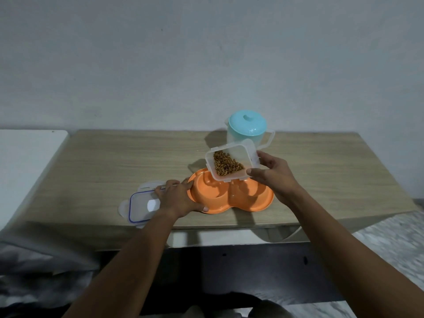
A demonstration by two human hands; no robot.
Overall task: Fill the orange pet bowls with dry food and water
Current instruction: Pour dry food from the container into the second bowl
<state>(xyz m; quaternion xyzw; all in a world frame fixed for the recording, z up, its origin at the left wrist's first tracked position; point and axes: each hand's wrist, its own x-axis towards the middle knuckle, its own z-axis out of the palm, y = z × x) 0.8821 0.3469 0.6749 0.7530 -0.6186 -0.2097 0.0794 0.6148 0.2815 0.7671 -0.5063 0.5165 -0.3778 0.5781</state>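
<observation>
An orange double pet bowl [257, 203] sits on the wooden table near its front edge; both hollows look empty. My left hand [177, 197] grips the bowl's left rim. My right hand [271, 174] holds a clear plastic container [246, 154] of brown dry food [227, 166], tilted toward me above the back of the bowl. The food lies against the container's lower wall. Behind the container stands a clear water jug [231, 136] with a light blue lid [247, 122].
The container's clear lid [141, 206] with a blue seal lies flat left of the bowl, partly under my left hand. A white surface [25, 161] adjoins the table's [114, 161] left side. A grey wall rises behind the table.
</observation>
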